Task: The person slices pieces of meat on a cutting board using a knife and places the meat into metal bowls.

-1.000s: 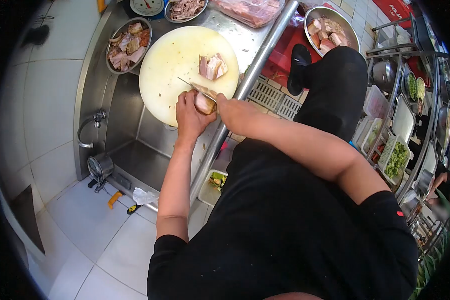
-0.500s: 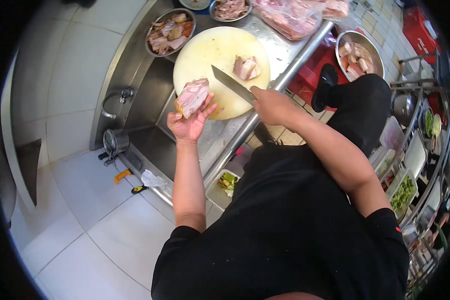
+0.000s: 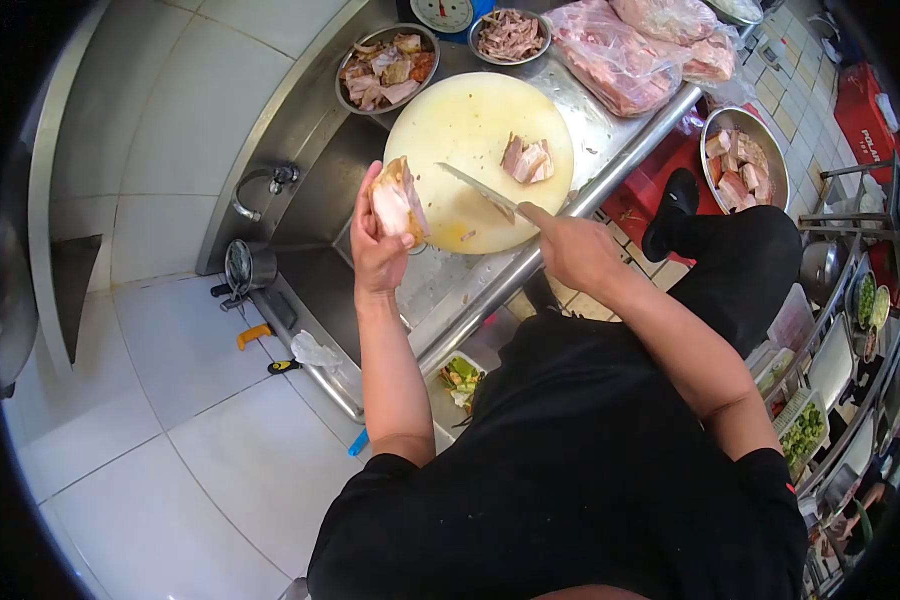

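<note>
My left hand (image 3: 378, 252) holds a chunk of meat (image 3: 396, 203) up at the left edge of the round cutting board (image 3: 470, 120), fingers behind it and thumb at its lower end. My right hand (image 3: 575, 245) is closed round the handle of a knife (image 3: 477, 190), whose blade points left over the board. Between blade and held meat there is a gap. Another piece of meat (image 3: 527, 160) lies on the right part of the board. Small scraps are scattered on the board's surface.
Behind the board are a bowl of meat pieces (image 3: 388, 70), a bowl of shredded meat (image 3: 510, 36), a scale (image 3: 442, 12) and bagged meat (image 3: 615, 60). A sink (image 3: 320, 170) with a tap (image 3: 260, 192) lies left. A metal rail (image 3: 590, 195) runs along the front; a meat basin (image 3: 745, 160) stands right.
First both hands were together at the meat on the board. My left hand then lifted the chunk leftward and has since turned it; the knife came away from it. The camera view has shifted.
</note>
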Demonstrator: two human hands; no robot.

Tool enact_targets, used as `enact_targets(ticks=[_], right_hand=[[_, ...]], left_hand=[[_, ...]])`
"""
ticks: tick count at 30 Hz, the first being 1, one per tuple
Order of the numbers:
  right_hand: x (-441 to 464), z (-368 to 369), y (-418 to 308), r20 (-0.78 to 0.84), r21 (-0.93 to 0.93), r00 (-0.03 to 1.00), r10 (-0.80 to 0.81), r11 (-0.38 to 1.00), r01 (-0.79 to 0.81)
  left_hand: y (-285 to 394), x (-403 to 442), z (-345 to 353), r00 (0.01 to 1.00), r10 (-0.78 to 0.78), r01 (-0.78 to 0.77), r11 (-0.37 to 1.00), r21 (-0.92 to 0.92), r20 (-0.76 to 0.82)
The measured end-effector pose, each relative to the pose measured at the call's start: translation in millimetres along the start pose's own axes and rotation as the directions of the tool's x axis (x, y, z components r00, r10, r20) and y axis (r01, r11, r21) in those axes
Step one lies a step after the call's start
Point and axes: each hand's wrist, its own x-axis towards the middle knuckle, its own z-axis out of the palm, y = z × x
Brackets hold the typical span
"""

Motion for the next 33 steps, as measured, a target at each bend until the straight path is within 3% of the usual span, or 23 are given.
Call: enact_targets(ticks=[5, 7, 11, 15, 16, 17, 19, 20, 21, 22, 23, 24, 25, 27, 29, 33], right_hand=[[-1.6, -6.9, 9.9, 0.028, -0.024, 0.998, -0.056, 0.998, 0.056], [-2.6, -9.0, 14.0, -0.085, 0.048, 0.993, -0.087, 0.995, 0.091], [-0.9, -48.0, 17.4, -0.067, 0.112, 0.997, 0.045, 0.993, -0.037], [6.3, -89.1, 53.1, -0.196, 0.324, 0.972, 0.127, 0.944, -0.058], [10.5, -98.5, 67.3, -0.277, 0.341, 0.954, 0.113, 0.940, -0.012], [15.5, -106.5, 80.7, -0.355, 0.354, 0.930, 0.099, 0.935, 0.036], [24.1, -121.4, 99.8, -0.422, 0.437, 0.901, 0.098, 0.893, 0.107], [23.8, -128.5, 97.3, -0.475, 0.385, 0.879, 0.039, 0.908, 0.168], [21.0, -129.1, 93.3, -0.463, 0.393, 0.885, 0.051, 0.907, 0.154], [15.1, -125.0, 86.7, -0.392, 0.340, 0.918, 0.056, 0.936, 0.088], [9.5, -119.1, 77.2, -0.320, 0.281, 0.945, 0.065, 0.959, 0.029], [0.8, -109.6, 58.3, -0.267, 0.210, 0.962, 0.050, 0.978, 0.008], [-2.5, -103.6, 38.5, -0.044, 0.188, 0.992, 0.119, 0.976, -0.109], [-6.0, -68.0, 16.0, 0.116, 0.149, 0.988, 0.098, 0.982, -0.115], [-4.7, -46.3, -1.2, 0.265, 0.135, 0.959, 0.101, 0.981, -0.140], [-1.1, -12.3, -11.9, 0.275, 0.080, 0.961, 0.031, 0.995, -0.055]], left_hand=[[19.1, 5.6, 15.5, 0.995, 0.090, -0.064, 0.920, 0.387, -0.049], [23.6, 12.0, 24.2, 0.994, 0.083, -0.045, 0.891, 0.452, -0.066], [19.9, 28.8, 34.6, 0.994, 0.075, -0.017, 0.834, 0.552, -0.082], [-3.1, 51.1, 32.4, 0.993, 0.063, -0.014, 0.900, 0.435, -0.098], [-8.7, 57.1, 34.6, 0.993, -0.019, 0.039, 0.986, 0.162, -0.118], [-13.2, 61.7, 35.7, 0.987, -0.105, 0.090, 0.988, -0.123, -0.119], [-15.4, 64.9, 33.6, 0.980, -0.170, 0.155, 0.978, -0.142, -0.102], [-14.7, 65.3, 33.3, 0.988, -0.124, 0.140, 0.970, 0.201, -0.091], [-14.0, 64.0, 31.0, 0.994, -0.091, 0.112, 0.847, 0.520, -0.065], [-12.4, 59.7, 25.3, 0.987, -0.148, 0.146, 0.694, 0.705, -0.058], [-12.5, 52.4, 20.5, 0.983, -0.169, 0.169, 0.689, 0.704, -0.070], [-12.3, 45.4, 16.2, 0.985, -0.173, 0.091, 0.485, 0.870, -0.007], [-13.1, 38.1, 12.9, 0.979, -0.195, -0.009, 0.249, 0.968, 0.059], [-24.9, 20.9, 8.9, 0.973, -0.221, -0.017, 0.225, 0.974, 0.068], [-42.6, 4.9, 6.0, 0.951, -0.308, 0.059, 0.098, 0.993, -0.026], [-67.7, -16.4, 6.0, 0.979, -0.195, 0.083, 0.128, 0.988, -0.057]])
